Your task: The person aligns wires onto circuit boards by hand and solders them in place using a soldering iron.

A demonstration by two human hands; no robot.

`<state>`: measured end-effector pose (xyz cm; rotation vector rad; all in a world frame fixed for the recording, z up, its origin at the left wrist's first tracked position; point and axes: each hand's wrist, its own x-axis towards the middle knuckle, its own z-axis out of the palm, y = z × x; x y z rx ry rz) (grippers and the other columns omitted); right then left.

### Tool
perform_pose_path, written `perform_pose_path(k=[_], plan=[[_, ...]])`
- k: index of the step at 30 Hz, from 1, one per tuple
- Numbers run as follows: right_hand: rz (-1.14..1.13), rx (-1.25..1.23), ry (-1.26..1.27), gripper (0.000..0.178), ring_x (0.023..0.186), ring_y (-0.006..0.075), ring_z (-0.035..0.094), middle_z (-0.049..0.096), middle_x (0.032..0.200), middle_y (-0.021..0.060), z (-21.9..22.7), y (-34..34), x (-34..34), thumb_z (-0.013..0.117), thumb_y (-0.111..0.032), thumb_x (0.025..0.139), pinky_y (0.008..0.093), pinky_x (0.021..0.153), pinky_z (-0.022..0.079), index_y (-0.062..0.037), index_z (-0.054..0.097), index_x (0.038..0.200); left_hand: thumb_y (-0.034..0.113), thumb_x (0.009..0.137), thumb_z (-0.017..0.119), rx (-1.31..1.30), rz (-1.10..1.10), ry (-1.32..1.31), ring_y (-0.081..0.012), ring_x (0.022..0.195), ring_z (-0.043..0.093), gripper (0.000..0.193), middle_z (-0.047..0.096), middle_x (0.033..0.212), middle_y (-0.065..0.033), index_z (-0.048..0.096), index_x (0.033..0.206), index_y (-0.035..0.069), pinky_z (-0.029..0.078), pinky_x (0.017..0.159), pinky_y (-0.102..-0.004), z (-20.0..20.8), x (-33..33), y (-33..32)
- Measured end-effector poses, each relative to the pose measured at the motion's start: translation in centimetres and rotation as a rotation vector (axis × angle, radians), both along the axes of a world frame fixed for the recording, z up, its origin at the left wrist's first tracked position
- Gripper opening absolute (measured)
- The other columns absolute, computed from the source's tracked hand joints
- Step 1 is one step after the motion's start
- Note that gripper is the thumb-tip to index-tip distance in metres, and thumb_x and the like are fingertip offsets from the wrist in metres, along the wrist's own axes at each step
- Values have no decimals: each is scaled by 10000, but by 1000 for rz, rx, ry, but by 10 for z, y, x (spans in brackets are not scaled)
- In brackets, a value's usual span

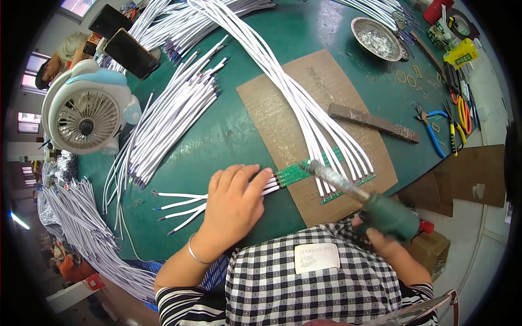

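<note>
My left hand [235, 204] lies over a few short white cables [182, 205], its fingers bent and pressing them down. On one side their ends meet a green circuit board strip [293, 173]; on the other they fan out with bare tips. My right hand [375, 233] is closed around the dark green handle of a soldering iron [391, 217], slightly blurred. Its grey tip reaches over the board, close to the ends of the short cables; whether it touches cannot be made out. Longer white cables [283, 87] run from the back to the board's lower right edge.
A brown board [272, 119] lies under the work, with a dark bar [375, 124] on it. Bundled white cables [174, 122], a small fan [86, 125] and a phone [132, 53] are at left. Right: a metal bowl [376, 39], pliers [433, 130] and a yellow bottle [461, 52].
</note>
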<state>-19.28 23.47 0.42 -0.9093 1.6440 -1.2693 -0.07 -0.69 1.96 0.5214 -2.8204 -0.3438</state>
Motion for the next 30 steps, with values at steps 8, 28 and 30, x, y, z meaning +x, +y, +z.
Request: perform_pose_path(k=[8,28,30], plan=[[-128,-360,-805,610,1255,218,330,348,1339,115,11,-101,19,558,-115,821,521,1057,315,-62,279,1361,3,588,619,-36,-45,-27,-234,874,539,471,561,916,-54,582,1050,80,387,773,-380,-9,10,-7],[-16,-296,-593,774,1268,167,354,231,1430,39,-17,-111,32,571,-86,810,523,1096,252,-96,116,1436,21,638,624,-40,-89,-40,-193,730,519,416,561,868,-28,625,1045,104,387,646,-338,-5,12,-12],[-12,-299,-578,801,1266,163,350,229,1429,40,-16,-112,32,574,-100,812,514,1093,257,-100,83,1445,25,643,626,-48,-92,-15,-190,728,518,411,561,868,-28,625,1046,103,388,646,-337,-4,12,-12]])
